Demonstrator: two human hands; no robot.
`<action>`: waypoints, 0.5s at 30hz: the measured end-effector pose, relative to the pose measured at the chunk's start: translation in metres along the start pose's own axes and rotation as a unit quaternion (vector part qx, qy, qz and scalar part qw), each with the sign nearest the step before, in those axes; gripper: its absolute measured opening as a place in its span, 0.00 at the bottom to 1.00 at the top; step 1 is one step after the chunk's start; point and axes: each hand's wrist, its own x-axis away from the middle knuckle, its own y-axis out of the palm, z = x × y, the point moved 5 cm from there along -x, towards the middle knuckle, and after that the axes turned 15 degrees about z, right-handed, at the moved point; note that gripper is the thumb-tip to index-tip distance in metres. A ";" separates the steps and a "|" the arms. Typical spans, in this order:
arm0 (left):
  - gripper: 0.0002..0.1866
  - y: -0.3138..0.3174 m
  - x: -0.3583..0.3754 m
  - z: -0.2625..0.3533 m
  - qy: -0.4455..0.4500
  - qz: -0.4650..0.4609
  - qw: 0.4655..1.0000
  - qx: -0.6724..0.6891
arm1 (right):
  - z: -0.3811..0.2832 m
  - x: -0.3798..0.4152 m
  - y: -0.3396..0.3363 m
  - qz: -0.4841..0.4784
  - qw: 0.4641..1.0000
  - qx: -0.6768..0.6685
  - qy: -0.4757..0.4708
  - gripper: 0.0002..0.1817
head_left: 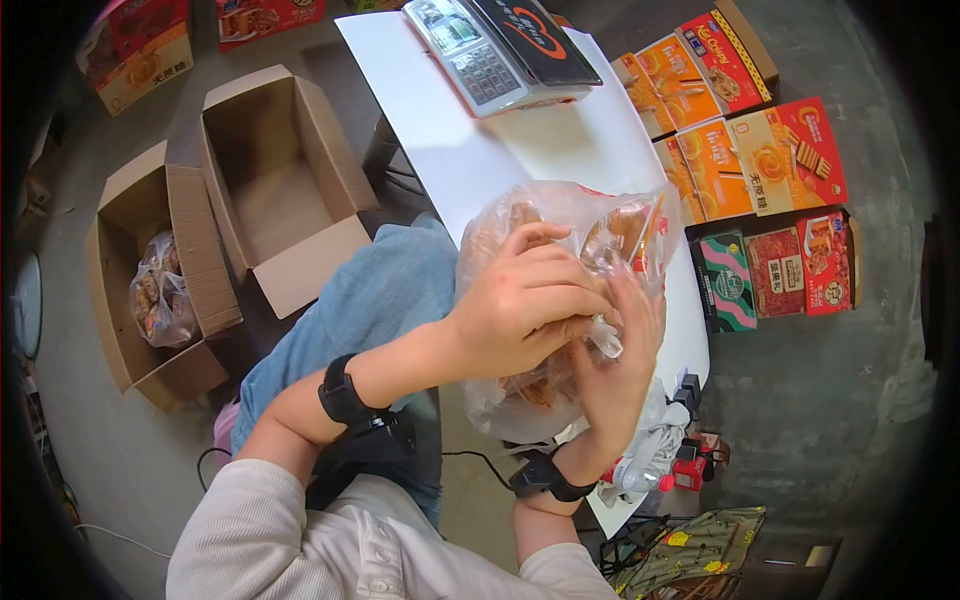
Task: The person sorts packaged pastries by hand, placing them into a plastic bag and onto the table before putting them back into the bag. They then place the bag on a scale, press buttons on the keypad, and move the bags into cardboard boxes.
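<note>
A clear plastic bag [490, 395] with brown and orange wrapped packets inside sits at the near edge of the white table [400, 50]. My left hand [530, 300] is over the top of the bag, its fingers closed around the gathered plastic. From the other side my right hand [622, 365] pinches the same gathered part. A twisted tail of plastic [605, 337] pokes out between the two hands. Parts of the fingertips are hidden behind the plastic and the left hand.
A weighing scale [465, 55] stands on the table's far end. Two open cardboard boxes are at the left, one holding a bagged item [163, 292]. Printed gift boxes [785, 155] are on the floor at the right. Cables and a plastic bottle [640, 472] lie near my right wrist.
</note>
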 end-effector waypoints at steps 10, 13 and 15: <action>0.10 0.010 0.005 0.014 0.007 -0.014 1.000 0.019 | 0.030 0.002 -0.015 0.037 0.978 0.199 0.049 0.29; 0.11 0.010 0.005 0.008 -0.024 -0.017 0.999 0.024 | 0.030 0.001 -0.009 0.073 0.975 0.207 0.014 0.28; 0.10 0.007 0.004 0.001 -0.052 -0.014 0.998 0.031 | 0.010 -0.001 -0.009 0.058 0.984 0.165 0.015 0.27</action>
